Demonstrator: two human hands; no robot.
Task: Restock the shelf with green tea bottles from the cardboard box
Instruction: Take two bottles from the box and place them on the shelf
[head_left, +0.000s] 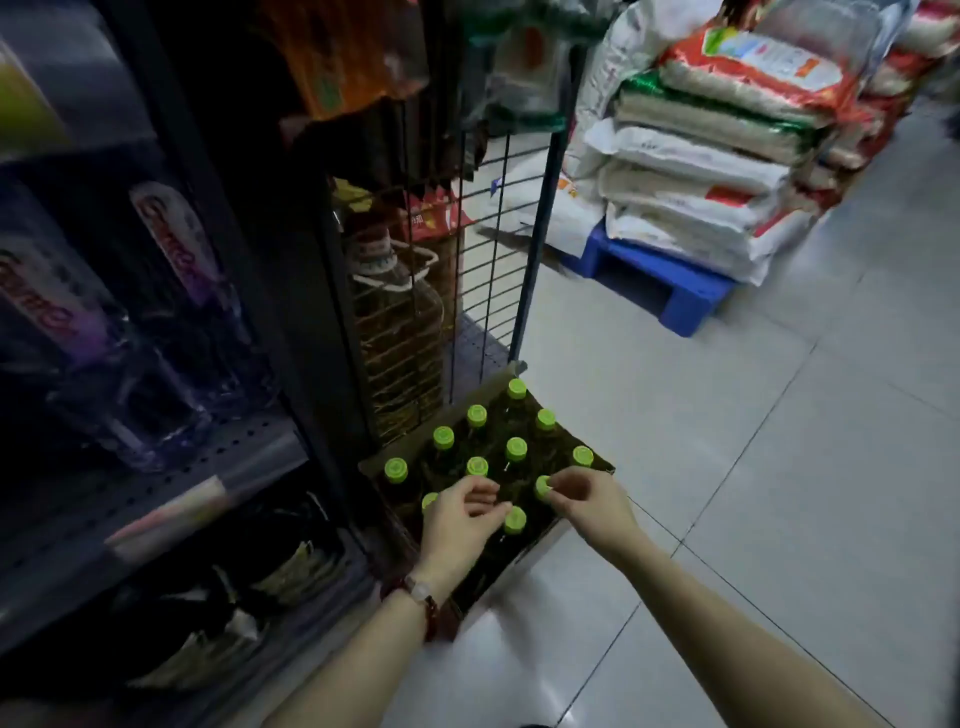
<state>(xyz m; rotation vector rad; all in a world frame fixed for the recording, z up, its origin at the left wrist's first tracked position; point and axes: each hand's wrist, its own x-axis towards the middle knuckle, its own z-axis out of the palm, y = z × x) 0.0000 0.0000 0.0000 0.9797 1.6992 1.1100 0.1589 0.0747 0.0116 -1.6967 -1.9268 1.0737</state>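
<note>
An open cardboard box (524, 558) sits on the floor beside the shelf, holding several green tea bottles (516, 449) with lime-green caps. My left hand (460, 522) hovers over the box's near side, fingers curled, its fingertips touching the cap of the nearest bottle (515, 520). My right hand (587, 501) pinches the cap of a bottle (543, 487) at the box's right edge. The dark shelf (171, 467) stands to the left with a perforated board at mid height.
Clear water bottles (171, 312) stand on the left shelf, with dark bags below. A wire rack (483, 249) holds large oil jugs (400, 332) behind the box. Stacked rice sacks (717, 150) rest on a blue pallet (660, 283) at right. The floor is tiled.
</note>
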